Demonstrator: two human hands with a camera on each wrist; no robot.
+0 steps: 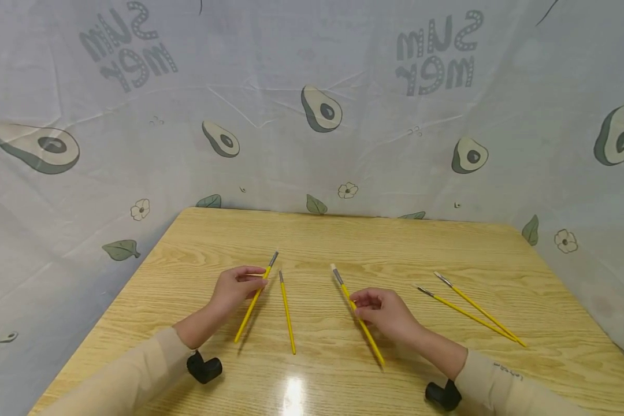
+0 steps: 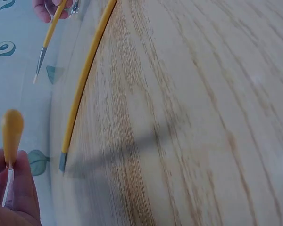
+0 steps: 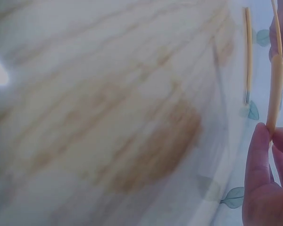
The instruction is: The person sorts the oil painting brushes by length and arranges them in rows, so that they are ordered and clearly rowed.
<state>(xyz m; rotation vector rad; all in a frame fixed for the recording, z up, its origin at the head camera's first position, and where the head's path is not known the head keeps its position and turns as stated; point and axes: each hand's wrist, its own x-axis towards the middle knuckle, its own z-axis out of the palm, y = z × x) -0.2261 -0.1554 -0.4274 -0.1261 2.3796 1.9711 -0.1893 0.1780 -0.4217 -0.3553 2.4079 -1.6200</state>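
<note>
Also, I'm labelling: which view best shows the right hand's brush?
The head view: the brush shows from bristles to handle end. Left wrist shows its bristle end and some handle; right wrist, mainly foreshortened handle.

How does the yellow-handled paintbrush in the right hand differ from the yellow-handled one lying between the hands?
The wide-tipped yellow paintbrush is pinched in the right hand; the slim-tipped yellow paintbrush lies on the pale wood-grain table. In the head view, the wide-tipped one looks longer and thicker than the slim-tipped one, and slants more. Both have yellow handles and grey collars, tips pointing away from the person.
</note>
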